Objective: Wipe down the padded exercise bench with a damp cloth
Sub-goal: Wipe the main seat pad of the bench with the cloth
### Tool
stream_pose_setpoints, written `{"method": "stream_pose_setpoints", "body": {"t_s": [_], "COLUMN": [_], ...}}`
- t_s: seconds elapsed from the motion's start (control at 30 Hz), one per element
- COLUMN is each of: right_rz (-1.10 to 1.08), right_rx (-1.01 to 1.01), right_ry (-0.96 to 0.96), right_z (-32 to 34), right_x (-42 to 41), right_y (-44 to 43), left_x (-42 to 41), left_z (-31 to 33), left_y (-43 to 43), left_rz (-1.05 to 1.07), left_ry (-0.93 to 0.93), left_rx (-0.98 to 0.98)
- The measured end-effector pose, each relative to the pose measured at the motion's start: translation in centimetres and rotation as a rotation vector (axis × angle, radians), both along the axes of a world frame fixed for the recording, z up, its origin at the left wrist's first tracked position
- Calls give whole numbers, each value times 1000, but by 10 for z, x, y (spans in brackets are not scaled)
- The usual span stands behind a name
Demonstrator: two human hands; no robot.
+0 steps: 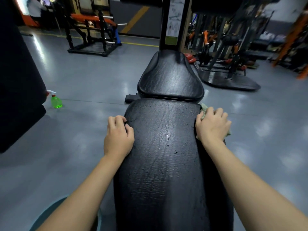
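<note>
Landmark is the bench's long pad (160, 155), black cracked vinyl running away from the camera, with a few small dark specks near its middle. At the pad's left edge, partway up, the left hand (118, 135) has its fingers curled against the rim and its thumb on the top face; it reads as a bracing grip on the edge. Opposite, at the pad's right edge and a bit farther up, the right hand (212, 125) is closed around a bunched pale-green cloth (204, 108), pressing it to the pad's side wall; cloth bits poke out ahead of the knuckles and below the palm. Step in hand, by my read: wiping the right side edge near the far end of the long pad. The next move likely calls for dragging the cloth along that edge or up onto the top face, keeping pressure while the other hand steadies the bench. Beyond the long pad's far end, just apart, sits the seat pad (170, 77), which looks untouched. Left of the long pad, well apart on the grey floor (86, 77), stands a green spray bottle (55, 100). Farther on rises an upright post (173, 22), with gym machines (93, 30) beyond.
</note>
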State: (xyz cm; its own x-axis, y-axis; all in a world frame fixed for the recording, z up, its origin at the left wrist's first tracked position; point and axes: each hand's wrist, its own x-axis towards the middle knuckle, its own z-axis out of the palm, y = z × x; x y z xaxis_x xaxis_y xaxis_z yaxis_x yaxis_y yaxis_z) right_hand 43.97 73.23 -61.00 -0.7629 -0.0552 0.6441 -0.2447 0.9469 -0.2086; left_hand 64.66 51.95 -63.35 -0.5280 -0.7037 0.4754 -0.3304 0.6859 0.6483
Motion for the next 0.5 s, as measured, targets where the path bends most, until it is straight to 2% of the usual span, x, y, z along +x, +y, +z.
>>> {"method": "stream_pose_setpoints", "body": {"t_s": [0.13, 0.37, 0.5], "right_rz": [87, 607, 650], "right_rx": [50, 20, 124], "right_ry": [74, 59, 33], "right_z": [-7, 7, 15], "right_x": [30, 94, 109], "right_y": [-28, -152, -210], "left_x": [9, 54, 66], "left_z": [1, 6, 2], "left_y": [5, 14, 19], "left_rz": [-40, -82, -55], "left_ry": [12, -93, -172], "left_rx": [71, 91, 58]}}
